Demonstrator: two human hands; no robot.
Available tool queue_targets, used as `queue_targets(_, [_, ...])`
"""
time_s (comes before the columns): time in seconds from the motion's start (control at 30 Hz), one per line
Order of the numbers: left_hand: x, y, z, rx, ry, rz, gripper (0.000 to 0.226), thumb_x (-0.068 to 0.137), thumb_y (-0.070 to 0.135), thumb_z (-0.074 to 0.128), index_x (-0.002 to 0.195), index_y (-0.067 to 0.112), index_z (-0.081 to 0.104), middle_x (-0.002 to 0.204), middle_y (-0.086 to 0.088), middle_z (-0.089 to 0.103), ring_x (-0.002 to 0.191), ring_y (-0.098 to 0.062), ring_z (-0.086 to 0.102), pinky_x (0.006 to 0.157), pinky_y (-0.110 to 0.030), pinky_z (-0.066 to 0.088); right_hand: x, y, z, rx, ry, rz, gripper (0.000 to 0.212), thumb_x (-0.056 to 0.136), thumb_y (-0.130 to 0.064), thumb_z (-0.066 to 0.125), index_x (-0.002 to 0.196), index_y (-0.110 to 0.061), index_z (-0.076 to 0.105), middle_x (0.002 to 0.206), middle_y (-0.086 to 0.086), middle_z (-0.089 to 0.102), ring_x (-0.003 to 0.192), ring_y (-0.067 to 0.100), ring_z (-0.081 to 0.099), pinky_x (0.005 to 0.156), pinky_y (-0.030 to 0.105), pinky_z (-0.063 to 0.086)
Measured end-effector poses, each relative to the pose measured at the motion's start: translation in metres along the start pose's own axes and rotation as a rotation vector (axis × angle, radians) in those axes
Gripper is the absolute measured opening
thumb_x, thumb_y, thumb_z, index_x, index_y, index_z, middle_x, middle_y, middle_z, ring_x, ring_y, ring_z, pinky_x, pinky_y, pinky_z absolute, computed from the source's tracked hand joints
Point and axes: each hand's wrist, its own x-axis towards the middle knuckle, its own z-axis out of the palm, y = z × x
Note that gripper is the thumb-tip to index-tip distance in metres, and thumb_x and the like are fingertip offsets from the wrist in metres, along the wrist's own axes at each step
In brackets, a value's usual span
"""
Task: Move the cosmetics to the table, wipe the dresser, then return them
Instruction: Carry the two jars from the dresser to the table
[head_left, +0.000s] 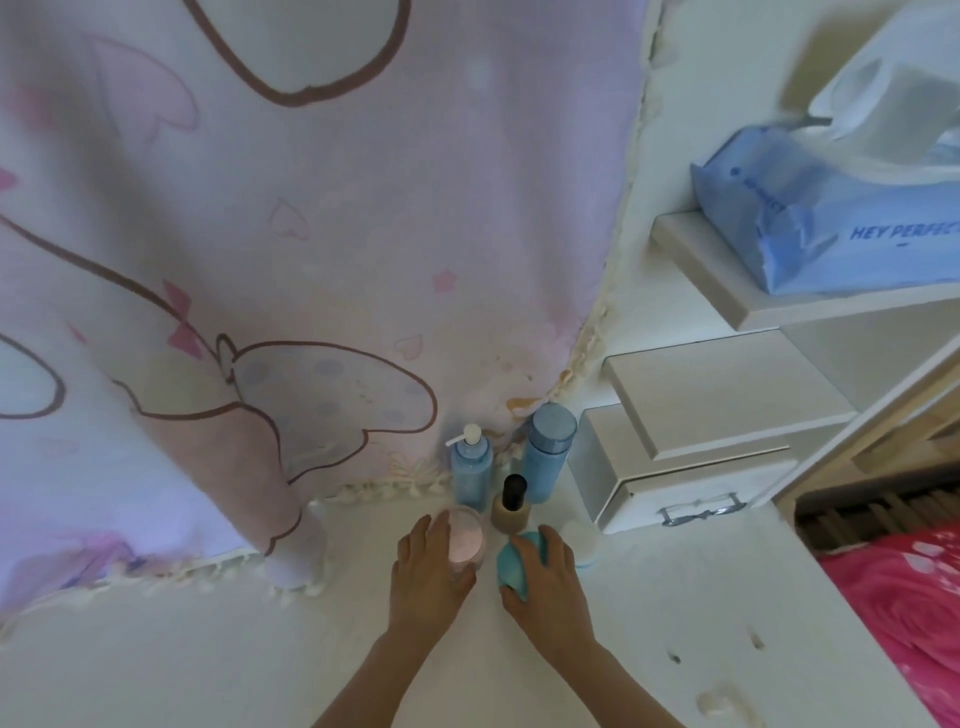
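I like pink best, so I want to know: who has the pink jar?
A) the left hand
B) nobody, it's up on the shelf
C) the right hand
A: the left hand is wrapped round the pink jar on the white surface, while the right hand grips the teal round case beside it.

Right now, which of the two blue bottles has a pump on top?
The left blue bottle, behind the pink jar: it carries a white pump. The right blue bottle has a plain blue cap.
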Motion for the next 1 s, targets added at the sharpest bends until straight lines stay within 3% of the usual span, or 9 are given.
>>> queue_targets(0.2, [0.008, 0.007, 0.012, 0.079, 0.011, -0.04, 0.067, 0.085, 0.046, 0.052, 0.141, 0.022, 0.024, 0.15, -0.006, 0.019, 0.132, -0.025, 0.029, 0.102, -0.029, 0.034, 0.003, 0.003, -0.003, 0.011, -0.016, 0.01, 0.085, 0.026, -0.05, 0.087, 0.098, -0.029, 0.047, 0.096, 0.004, 0.065, 0.074, 0.018, 0.067, 0.05, 0.014, 0.051])
queue_targets(0.37, [0.006, 0.007, 0.017, 0.016, 0.046, -0.095, 0.07, 0.082, 0.047, 0.057, 0.14, 0.025, 0.024, 0.148, -0.004, 0.023, 0.13, -0.024, 0.032, 0.103, -0.031, 0.034, 0.002, 0.007, 0.002, 0.04, 0.026, -0.001, 0.083, 0.031, -0.037, 0.09, 0.103, -0.025, 0.05, 0.102, 0.01, 0.063, 0.078, 0.024, 0.066, 0.051, 0.02, 0.053])
queue_targets(0.5, [0.005, 0.005, 0.016, -0.044, 0.055, -0.091, 0.068, 0.079, 0.041, 0.062, 0.137, 0.024, 0.03, 0.142, -0.004, 0.032, 0.123, -0.024, 0.039, 0.098, -0.03, 0.037, 0.003, 0.006, -0.002, 0.165, -0.039, -0.003, 0.059, 0.067, -0.02, 0.075, 0.122, -0.015, 0.053, 0.13, 0.018, 0.042, 0.111, 0.038, 0.047, 0.084, 0.039, 0.049])
queue_targets(0.7, [-0.01, 0.001, 0.01, -0.243, 0.101, -0.124, 0.065, 0.071, 0.024, 0.073, 0.129, 0.015, 0.044, 0.134, -0.007, 0.042, 0.114, -0.025, 0.047, 0.093, -0.031, 0.042, 0.002, 0.003, -0.008, 0.155, -0.085, 0.009, 0.058, 0.082, -0.024, 0.061, 0.135, -0.023, 0.036, 0.14, 0.011, 0.022, 0.126, 0.027, 0.031, 0.101, 0.028, 0.035])
queue_targets(1.0, [-0.032, -0.01, -0.019, -0.352, 0.286, -0.121, 0.06, 0.068, 0.017, 0.076, 0.122, 0.01, 0.051, 0.124, -0.009, 0.049, 0.106, -0.025, 0.052, 0.082, -0.023, 0.039, 0.001, -0.003, -0.02, 0.173, -0.186, -0.062, 0.057, 0.078, -0.025, 0.063, 0.13, -0.024, 0.04, 0.132, 0.009, 0.028, 0.118, 0.027, 0.037, 0.099, 0.025, 0.031])
